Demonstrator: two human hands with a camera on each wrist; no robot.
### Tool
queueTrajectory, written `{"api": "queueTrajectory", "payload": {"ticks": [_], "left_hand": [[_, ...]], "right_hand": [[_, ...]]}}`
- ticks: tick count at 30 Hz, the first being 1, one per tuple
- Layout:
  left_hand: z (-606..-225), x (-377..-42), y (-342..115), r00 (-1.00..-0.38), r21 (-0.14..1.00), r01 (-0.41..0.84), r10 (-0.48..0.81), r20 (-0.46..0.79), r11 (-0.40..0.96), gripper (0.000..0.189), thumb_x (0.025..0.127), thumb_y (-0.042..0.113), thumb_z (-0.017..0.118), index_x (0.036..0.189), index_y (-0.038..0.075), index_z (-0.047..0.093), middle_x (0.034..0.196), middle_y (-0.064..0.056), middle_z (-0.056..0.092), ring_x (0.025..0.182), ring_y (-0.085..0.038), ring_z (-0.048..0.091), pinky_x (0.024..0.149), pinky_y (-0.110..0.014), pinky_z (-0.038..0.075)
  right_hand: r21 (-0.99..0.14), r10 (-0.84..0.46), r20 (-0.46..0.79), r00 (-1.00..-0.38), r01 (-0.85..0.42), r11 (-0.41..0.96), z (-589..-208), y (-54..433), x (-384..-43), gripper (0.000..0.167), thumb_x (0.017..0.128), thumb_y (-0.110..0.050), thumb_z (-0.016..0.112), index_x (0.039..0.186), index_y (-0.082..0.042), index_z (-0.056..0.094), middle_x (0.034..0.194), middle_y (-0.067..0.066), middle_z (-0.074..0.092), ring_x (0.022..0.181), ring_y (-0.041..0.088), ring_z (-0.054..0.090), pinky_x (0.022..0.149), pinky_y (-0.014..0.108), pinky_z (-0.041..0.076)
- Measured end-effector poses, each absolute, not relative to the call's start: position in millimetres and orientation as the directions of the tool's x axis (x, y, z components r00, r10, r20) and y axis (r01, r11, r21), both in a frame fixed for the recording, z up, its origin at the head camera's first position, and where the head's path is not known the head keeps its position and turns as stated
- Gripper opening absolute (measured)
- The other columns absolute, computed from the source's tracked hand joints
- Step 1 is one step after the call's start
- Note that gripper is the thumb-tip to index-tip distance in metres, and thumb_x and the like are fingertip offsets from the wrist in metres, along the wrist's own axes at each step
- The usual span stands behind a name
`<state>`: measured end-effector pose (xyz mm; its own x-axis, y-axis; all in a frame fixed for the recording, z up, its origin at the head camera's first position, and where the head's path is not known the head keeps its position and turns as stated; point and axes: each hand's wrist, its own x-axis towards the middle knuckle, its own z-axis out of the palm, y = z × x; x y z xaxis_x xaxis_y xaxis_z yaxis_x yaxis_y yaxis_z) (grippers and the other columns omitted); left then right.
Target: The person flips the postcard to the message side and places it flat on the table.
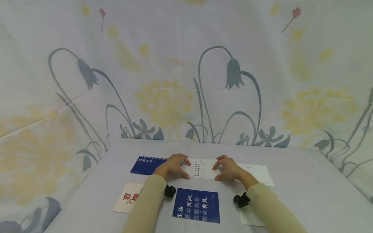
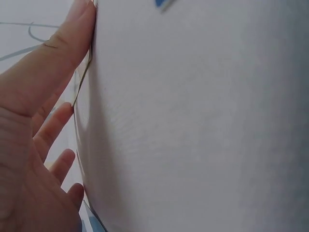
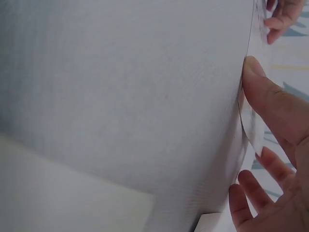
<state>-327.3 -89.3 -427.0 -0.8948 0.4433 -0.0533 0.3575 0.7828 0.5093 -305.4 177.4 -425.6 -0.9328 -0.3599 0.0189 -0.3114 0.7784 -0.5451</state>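
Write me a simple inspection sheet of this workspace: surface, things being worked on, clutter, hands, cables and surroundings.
Surface: pale table, with cards lying on it.
Things in hand: white printed card, between the two hands.
Clutter: far blue card, near blue card, red-printed card, white card at right, and a partly hidden card beside the right sleeve.
Hands: left hand holds the printed card's left end, right hand its right end, with fingers bent.
Wrists: black wrist cameras, one on each.
Cables: nothing seen.
Surroundings: floral fabric in yellow and grey-blue, behind and beside the table.
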Motion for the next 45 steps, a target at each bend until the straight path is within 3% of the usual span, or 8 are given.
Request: {"api": "queueTrajectory", "payload": {"ticks": [8,13,17,21,26,31,37,45], "left_hand": [[-425,-326,-86,-0.896,0.482,0.38,0.443,-0.019,0.79,0.042,0.062,0.03,0.087,0.097,0.021,0.065,0.133,-0.006,0.046,0.126,-0.032,0.033,0.107,-0.049,0.023],[-424,-323,-83,-0.903,0.553,0.37,0.429,0.025,0.747,0.041,0.06,0.021,0.089,0.093,0.018,0.065,0.13,-0.007,0.039,0.119,-0.029,0.039,0.102,-0.042,0.033],[-425,-319,-80,-0.913,0.653,0.323,0.406,0.025,0.685,0.042,0.06,0.01,0.088,0.095,0.014,0.064,0.132,-0.008,0.034,0.096,-0.023,0.051,0.085,-0.033,0.045],[-426,-316,-81,-0.921,0.697,0.307,0.387,0.045,0.649,0.045,0.061,0.005,0.087,0.099,0.011,0.064,0.135,-0.013,0.033,0.078,-0.017,0.05,0.07,-0.026,0.045],[-425,-313,-82,-0.924,0.725,0.324,0.369,0.102,0.608,0.048,0.063,0.003,0.085,0.107,0.006,0.064,0.135,-0.016,0.037,0.075,-0.014,0.052,0.068,-0.023,0.048],[-421,-310,-82,-0.945,0.778,0.285,0.299,0.131,0.56,0.051,0.066,0.005,0.083,0.113,0.007,0.064,0.125,-0.014,0.045,0.076,-0.015,0.053,0.064,-0.024,0.047],[-420,-307,-78,-0.965,0.837,0.239,0.214,0.149,0.493,0.04,0.072,0.005,0.079,0.109,0.008,0.065,0.101,-0.007,0.056,0.076,-0.015,0.052,0.06,-0.025,0.046],[-422,-304,-73,-0.968,0.874,0.239,0.178,0.178,0.422,0.022,0.08,0.003,0.072,0.1,0.006,0.064,0.1,-0.008,0.058,0.071,-0.015,0.055,0.058,-0.027,0.052]], "right_hand": [[-0.65,-0.352,0.055,-0.934,-0.301,0.697,-427,177,-301,0.037,0.063,-0.009,0.086,0.095,-0.01,0.068,0.136,0.019,0.036,0.102,0.031,0.051,0.088,0.046,0.044],[-0.67,-0.322,0.073,-0.944,-0.286,0.685,-427,175,-299,0.042,0.064,-0.004,0.084,0.103,-0.007,0.068,0.135,0.021,0.035,0.089,0.023,0.054,0.079,0.037,0.048],[-0.691,-0.282,0.085,-0.956,-0.26,0.674,-426,174,-296,0.045,0.065,0.0,0.082,0.107,-0.005,0.066,0.131,0.022,0.037,0.082,0.019,0.053,0.073,0.032,0.049],[-0.703,-0.269,0.094,-0.959,-0.255,0.664,-425,174,-293,0.044,0.068,0.005,0.078,0.108,-0.004,0.065,0.117,0.018,0.045,0.078,0.019,0.052,0.067,0.03,0.048],[-0.732,-0.249,0.101,-0.963,-0.241,0.638,-423,177,-290,0.037,0.073,0.007,0.072,0.108,-0.004,0.067,0.105,0.009,0.059,0.081,0.018,0.054,0.065,0.029,0.049],[-0.735,-0.241,0.202,-0.949,-0.309,0.603,-418,181,-289,0.033,0.074,0.008,0.071,0.106,0.0,0.066,0.099,0.008,0.063,0.081,0.019,0.057,0.071,0.032,0.05],[-0.783,-0.222,0.241,-0.945,-0.324,0.531,-417,188,-290,0.031,0.077,0.006,0.07,0.107,0.001,0.063,0.093,0.007,0.061,0.082,0.019,0.057,0.072,0.031,0.05],[-0.846,-0.182,0.213,-0.96,-0.274,0.456,-420,192,-289,0.026,0.081,0.005,0.066,0.102,0.003,0.052,0.084,0.007,0.062,0.079,0.019,0.059,0.066,0.027,0.052]]}}
